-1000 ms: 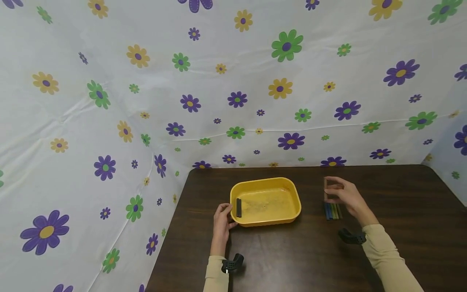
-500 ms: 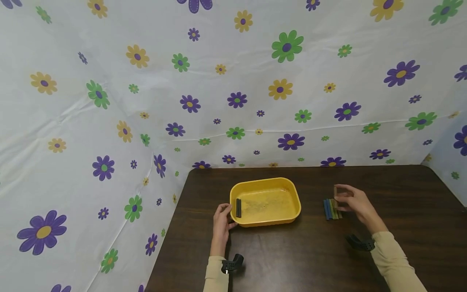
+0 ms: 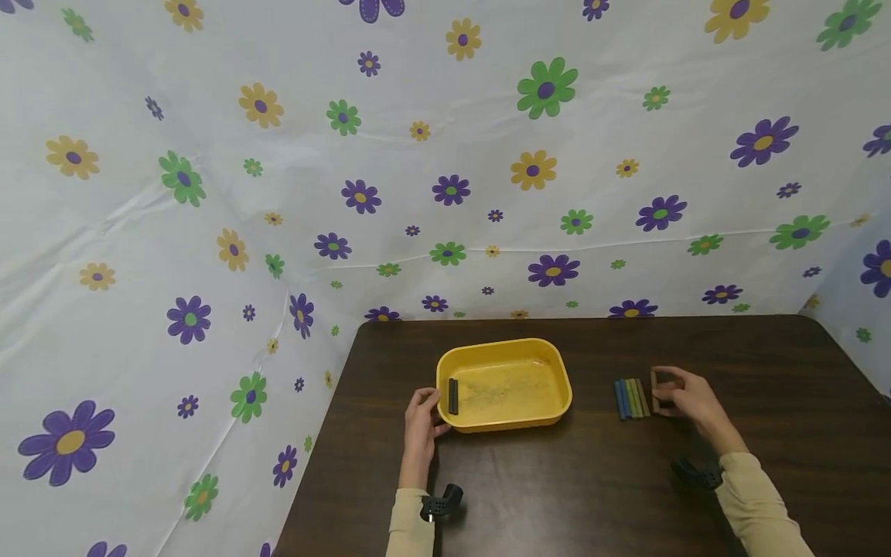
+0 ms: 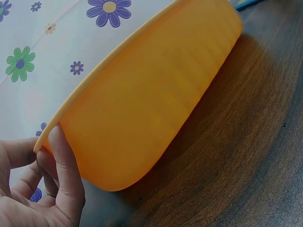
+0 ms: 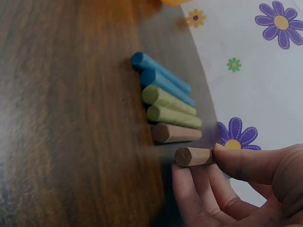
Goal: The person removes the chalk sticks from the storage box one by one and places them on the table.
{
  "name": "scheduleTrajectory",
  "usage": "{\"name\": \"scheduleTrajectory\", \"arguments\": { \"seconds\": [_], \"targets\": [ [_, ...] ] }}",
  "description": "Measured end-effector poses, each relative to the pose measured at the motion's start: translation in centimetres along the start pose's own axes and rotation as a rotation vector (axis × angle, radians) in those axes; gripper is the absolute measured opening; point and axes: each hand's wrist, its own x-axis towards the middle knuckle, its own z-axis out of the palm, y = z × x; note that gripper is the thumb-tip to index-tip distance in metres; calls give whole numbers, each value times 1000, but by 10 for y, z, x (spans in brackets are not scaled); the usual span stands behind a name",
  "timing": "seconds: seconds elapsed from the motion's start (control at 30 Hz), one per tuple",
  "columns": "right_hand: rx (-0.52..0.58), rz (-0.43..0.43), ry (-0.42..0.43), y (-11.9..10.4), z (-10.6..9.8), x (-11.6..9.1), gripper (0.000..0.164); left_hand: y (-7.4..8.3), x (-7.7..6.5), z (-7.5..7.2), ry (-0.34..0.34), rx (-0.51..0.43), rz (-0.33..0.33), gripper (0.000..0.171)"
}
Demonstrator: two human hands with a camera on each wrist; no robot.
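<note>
My left hand (image 3: 419, 427) pinches the left rim of a yellow plastic tray (image 3: 504, 425), its thumb and fingers on either side of the edge in the left wrist view. Two black chalk sticks (image 3: 453, 396) lie side by side inside the tray at its left end. With thumb and fingertips, my right hand (image 3: 696, 398) holds a brown hexagonal chalk stick (image 5: 193, 156). It is just right of a row on the table: two blue chalk sticks (image 5: 163, 71), two green chalk sticks (image 5: 173, 103) and another brown chalk stick (image 5: 177, 134). A small gap separates the held stick from the row.
The dark wooden table (image 3: 543, 487) carries the tray and the row. Behind it and along the sides hangs a white flowered cloth (image 3: 418, 170). A black wrist device (image 3: 442, 503) is strapped on the left sleeve, another (image 3: 698, 473) on the right.
My right hand has carried the brown chalk stick rightward and down toward me, from above the row's far end to its right side, uncovering the row. The left hand keeps its hold on the tray.
</note>
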Motion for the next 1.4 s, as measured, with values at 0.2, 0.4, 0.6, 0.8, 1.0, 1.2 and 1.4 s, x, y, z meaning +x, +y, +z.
{"name": "scheduleTrajectory", "arguments": {
  "seconds": [0.2, 0.4, 0.6, 0.8, 1.0, 1.2, 1.4],
  "targets": [
    [-39, 5, 1, 5, 0, -2, 52, 0, -1, 0, -7, -5, -1, 19],
    [-104, -21, 43, 4, 4, -2, 51, 6, -3, -1, -33, -5, -19, 15],
    [-179, -32, 130, 5, 10, -1, 49, 5, -3, 0, -26, -9, -24, 14],
    [-195, -40, 151, 4, 14, -2, 48, -2, -1, 1, 9, -11, -3, 18],
    [-172, -24, 139, 4, 16, -2, 47, -3, 0, 1, 7, -16, 8, 18],
    [-152, -8, 139, 5, 17, -1, 45, -4, 0, -1, -9, -22, 10, 20],
    [-118, 10, 170, 2, 16, -3, 40, -3, -1, 0, 6, -14, 5, 20]
  ]
}}
